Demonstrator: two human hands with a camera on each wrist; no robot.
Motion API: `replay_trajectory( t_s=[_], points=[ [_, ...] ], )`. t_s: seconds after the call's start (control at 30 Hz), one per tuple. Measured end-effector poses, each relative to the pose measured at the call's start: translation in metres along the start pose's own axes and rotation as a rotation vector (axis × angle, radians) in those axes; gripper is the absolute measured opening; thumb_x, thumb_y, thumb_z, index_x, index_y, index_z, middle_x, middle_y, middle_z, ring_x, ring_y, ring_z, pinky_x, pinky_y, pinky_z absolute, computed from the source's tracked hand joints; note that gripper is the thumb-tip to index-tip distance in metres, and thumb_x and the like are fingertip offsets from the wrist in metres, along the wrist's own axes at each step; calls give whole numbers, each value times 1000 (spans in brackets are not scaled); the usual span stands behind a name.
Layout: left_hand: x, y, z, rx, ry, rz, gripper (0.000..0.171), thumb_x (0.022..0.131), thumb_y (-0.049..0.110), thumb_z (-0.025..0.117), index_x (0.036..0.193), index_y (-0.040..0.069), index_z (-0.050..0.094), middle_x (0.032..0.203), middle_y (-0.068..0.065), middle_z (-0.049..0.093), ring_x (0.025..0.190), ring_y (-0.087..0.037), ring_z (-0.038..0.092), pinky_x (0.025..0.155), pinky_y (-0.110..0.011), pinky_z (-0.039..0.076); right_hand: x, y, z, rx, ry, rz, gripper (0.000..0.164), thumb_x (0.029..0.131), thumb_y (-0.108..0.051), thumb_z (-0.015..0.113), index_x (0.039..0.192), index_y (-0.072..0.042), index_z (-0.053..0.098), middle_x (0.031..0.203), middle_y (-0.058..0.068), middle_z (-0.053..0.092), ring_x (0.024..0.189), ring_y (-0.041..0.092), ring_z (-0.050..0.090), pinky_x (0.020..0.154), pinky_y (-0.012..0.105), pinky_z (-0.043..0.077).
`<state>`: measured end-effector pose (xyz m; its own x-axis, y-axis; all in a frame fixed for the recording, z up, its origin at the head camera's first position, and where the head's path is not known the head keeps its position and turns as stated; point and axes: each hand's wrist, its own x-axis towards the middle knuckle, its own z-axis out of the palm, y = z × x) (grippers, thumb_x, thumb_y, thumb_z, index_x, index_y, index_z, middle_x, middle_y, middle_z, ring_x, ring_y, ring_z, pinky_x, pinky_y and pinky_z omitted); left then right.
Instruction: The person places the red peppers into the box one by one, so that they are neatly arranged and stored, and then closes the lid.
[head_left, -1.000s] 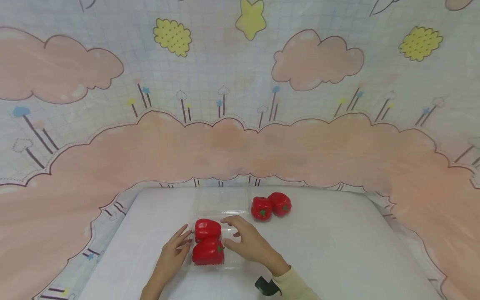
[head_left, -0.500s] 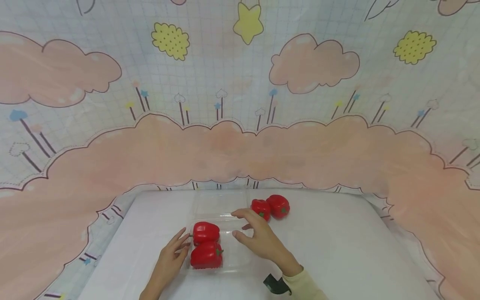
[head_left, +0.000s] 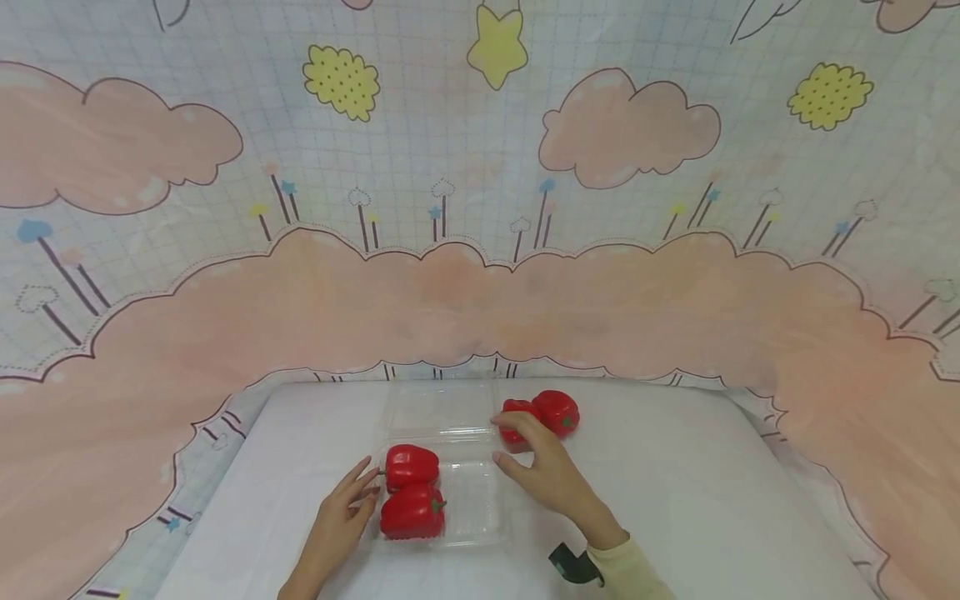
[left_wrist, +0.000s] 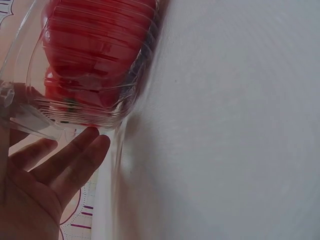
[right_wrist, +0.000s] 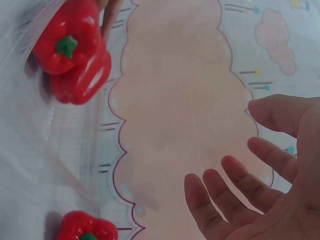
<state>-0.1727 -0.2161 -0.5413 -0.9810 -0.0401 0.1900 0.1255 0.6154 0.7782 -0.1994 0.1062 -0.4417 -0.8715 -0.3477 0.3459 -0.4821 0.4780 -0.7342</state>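
Observation:
Two red bell peppers, one [head_left: 412, 466] behind the other [head_left: 412, 512], lie in the left half of a clear plastic clamshell box [head_left: 480, 504]. My left hand [head_left: 341, 518] rests its fingertips against the box's left side; the left wrist view shows these fingers [left_wrist: 75, 160] straight at the ribbed wall. My right hand [head_left: 543, 467] is held in the air right of the box, fingers spread and nothing in them. Beyond it are two more red peppers on the table, the nearer [head_left: 517, 429] partly hidden by the hand, the farther [head_left: 558, 412] in plain view.
The box's clear lid [head_left: 438, 408] lies folded back behind it. A dark green strap piece [head_left: 573, 567] hangs at the right sleeve [head_left: 630, 567]. White cloth covers the table [head_left: 675, 483], and a printed curtain [head_left: 465, 300] rises behind.
My right hand has moved from beside the peppers in the box rightward, toward the two peppers on the table. The left hand keeps its place at the box's side.

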Motion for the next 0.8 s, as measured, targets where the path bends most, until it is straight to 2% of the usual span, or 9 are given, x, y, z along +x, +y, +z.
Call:
replay_trajectory(
  t_s=[0.17,0.27,0.47,0.8],
  points=[
    [0,0,0,2,-2,0,44,92,1,60,136,4,57,152,-14,45,112,-31,68,81,-30,62,0,9,-9,2,11,14,48,86,-18,73,131,-21,56,132,2,60,118,21,59,90,42,60],
    [0,0,0,-2,0,0,44,92,0,61,135,4,58,152,-14,45,111,-30,68,81,-30,62,0,15,-15,12,22,37,49,86,-18,74,131,-19,56,129,1,61,115,21,60,89,40,61],
    [0,0,0,5,-5,0,44,92,0,61,136,4,57,152,-14,45,112,-30,68,81,-30,62,-1,26,-26,-7,46,91,50,84,-17,76,131,-21,56,130,3,61,116,23,60,90,43,60],
    [-1,-3,0,-6,7,30,44,91,-1,61,135,3,58,151,-15,46,110,-31,68,79,-30,62,-4,56,-33,-43,64,120,50,87,-12,72,133,-11,55,132,10,60,119,34,59,90,48,59]
  ],
)
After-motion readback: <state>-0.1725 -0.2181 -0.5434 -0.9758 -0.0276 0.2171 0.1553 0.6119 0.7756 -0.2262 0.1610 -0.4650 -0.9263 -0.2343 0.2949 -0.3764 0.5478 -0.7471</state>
